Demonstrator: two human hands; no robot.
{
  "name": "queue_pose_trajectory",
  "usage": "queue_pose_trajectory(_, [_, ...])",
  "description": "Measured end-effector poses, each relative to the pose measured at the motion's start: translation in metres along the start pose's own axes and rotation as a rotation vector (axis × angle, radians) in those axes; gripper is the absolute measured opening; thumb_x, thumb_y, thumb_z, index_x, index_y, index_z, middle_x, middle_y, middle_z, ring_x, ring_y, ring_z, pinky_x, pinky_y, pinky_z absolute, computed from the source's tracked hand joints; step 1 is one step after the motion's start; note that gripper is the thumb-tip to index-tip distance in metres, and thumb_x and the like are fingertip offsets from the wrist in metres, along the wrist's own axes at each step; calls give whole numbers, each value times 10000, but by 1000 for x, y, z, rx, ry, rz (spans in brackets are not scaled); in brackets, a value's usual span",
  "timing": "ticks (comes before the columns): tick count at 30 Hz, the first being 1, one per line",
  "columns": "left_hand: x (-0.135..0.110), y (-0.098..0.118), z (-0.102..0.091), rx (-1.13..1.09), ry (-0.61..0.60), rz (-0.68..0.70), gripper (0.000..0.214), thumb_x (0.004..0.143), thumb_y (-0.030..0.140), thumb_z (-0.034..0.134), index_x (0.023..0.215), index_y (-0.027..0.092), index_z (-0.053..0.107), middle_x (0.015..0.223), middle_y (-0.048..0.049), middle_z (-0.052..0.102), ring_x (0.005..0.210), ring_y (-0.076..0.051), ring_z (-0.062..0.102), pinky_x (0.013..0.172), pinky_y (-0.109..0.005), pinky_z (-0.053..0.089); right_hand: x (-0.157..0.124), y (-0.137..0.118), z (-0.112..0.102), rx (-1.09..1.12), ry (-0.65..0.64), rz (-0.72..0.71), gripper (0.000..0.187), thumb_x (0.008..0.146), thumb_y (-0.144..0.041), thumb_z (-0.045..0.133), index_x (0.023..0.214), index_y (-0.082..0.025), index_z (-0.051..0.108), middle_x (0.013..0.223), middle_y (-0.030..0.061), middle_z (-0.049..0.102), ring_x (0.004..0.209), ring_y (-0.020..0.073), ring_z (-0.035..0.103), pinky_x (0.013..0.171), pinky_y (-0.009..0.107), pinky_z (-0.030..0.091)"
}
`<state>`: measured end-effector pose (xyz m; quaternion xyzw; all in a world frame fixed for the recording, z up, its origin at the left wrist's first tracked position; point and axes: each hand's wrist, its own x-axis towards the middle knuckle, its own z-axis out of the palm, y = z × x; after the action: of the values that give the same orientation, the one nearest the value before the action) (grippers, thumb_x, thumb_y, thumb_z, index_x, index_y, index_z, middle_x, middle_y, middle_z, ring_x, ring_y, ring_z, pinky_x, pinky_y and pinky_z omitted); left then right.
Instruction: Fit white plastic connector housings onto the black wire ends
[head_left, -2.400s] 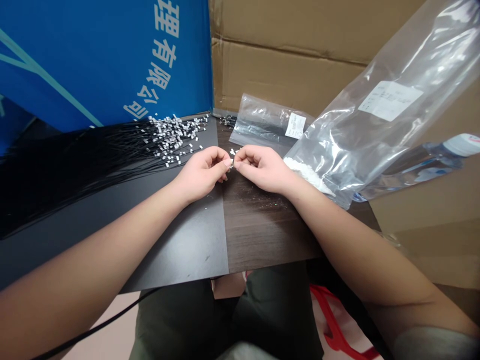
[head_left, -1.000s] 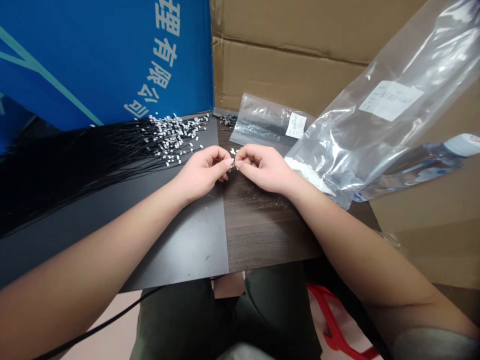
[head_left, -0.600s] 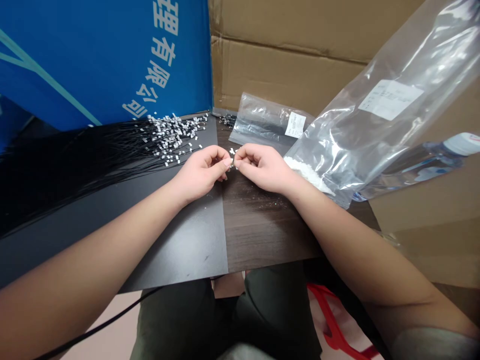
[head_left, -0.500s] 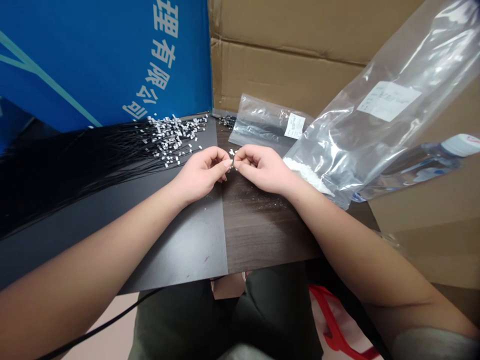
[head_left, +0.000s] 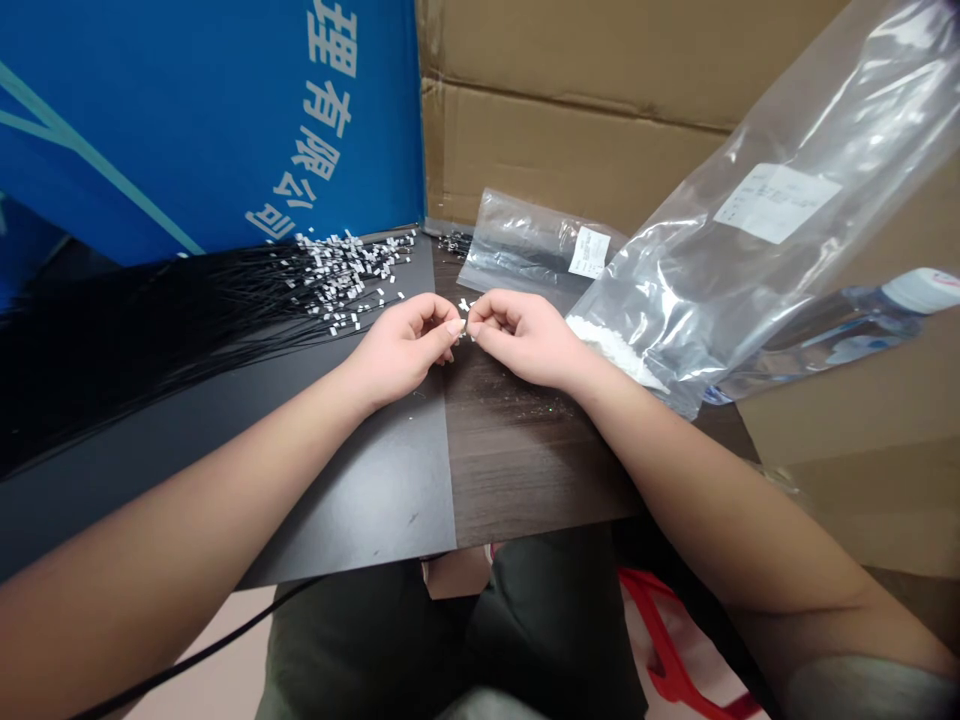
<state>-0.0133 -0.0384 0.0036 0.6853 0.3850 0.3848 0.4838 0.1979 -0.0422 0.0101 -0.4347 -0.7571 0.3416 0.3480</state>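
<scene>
grip unchanged: left hand (head_left: 401, 350) and right hand (head_left: 525, 340) pinch white piece (head_left: 463, 326)

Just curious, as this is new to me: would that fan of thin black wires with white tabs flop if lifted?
Probably yes: the thin black wires look long and fine, curving where they lie, so they'd likely droop. The small white tabs seem light and could swing or tangle.

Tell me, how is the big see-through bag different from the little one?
The big plastic bag is far larger than the little plastic bag. The big bag holds white bits at its bottom; the little bag holds something dark. The big bag stands tall against cardboard; the little bag lies low. Both are clear, with white labels.
</scene>
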Motion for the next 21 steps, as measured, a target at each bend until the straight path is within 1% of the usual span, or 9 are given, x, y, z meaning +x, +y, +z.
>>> queue_pose_trajectory(7, [0, 1, 0, 1, 3, 3, 428, 886, 585, 793, 900, 185, 640, 763, -12, 644, 669, -139, 601, 659, -280, 501, 0, 0, 1, 12, 4, -3, 65, 889, -259, 647, 859, -201, 652, 668, -46, 543, 632, 125, 447, 630, 294, 355])
queue_pose_trajectory(21, [0, 0, 2, -44, 20, -19, 391, 893, 536, 805, 902, 189, 625, 759, -6, 650, 666, -135, 617, 661, -276, 507, 1, 1, 2, 33, 13, -13, 98, 910, -285, 648, 870, -197, 659, 679, -44, 550, 636, 125, 450, 629, 298, 357])
